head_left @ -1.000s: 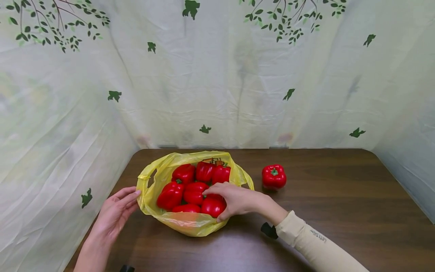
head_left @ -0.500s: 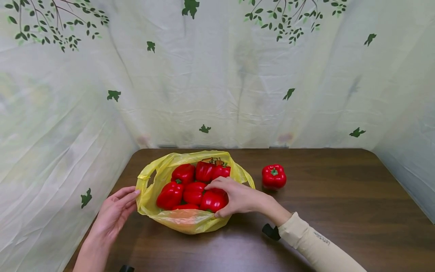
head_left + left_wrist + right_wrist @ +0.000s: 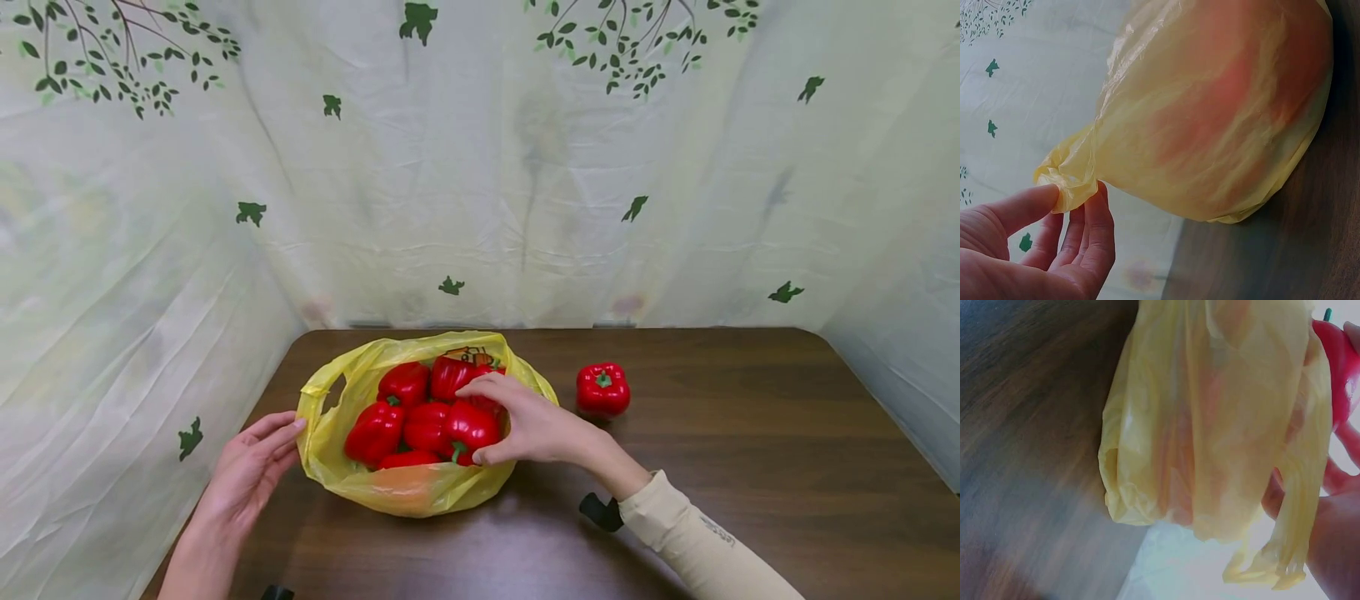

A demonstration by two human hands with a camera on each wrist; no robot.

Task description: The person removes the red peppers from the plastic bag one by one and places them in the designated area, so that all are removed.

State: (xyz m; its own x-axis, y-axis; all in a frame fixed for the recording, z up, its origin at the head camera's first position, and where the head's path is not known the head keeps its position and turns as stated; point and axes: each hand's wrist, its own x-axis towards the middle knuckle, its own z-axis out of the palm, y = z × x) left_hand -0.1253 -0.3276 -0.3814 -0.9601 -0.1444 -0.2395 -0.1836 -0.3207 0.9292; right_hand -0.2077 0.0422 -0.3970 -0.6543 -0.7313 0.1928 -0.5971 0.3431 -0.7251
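A yellow plastic bag (image 3: 367, 492) sits wide-mouthed on the table, filled with several red bell peppers (image 3: 375, 432). My left hand (image 3: 247, 471) pinches the bag's left handle between thumb and fingers; the left wrist view shows the gathered yellow plastic (image 3: 1075, 181) at the fingertips. Over the right side of the mouth, my right hand (image 3: 540, 427) grips a red bell pepper (image 3: 471, 429), its green stem towards me. That pepper (image 3: 1336, 369) shows above the bag's rim in the right wrist view. The right hand partly hides the peppers behind it.
One more red bell pepper (image 3: 603, 390) stands on the brown wooden table (image 3: 750, 450), right of the bag. A pale curtain (image 3: 480, 183) with leaf prints rises behind the table and along both sides.
The right hand has lifted slightly with its pepper, which has turned so its stem now shows at the front. The left hand keeps its hold on the bag.
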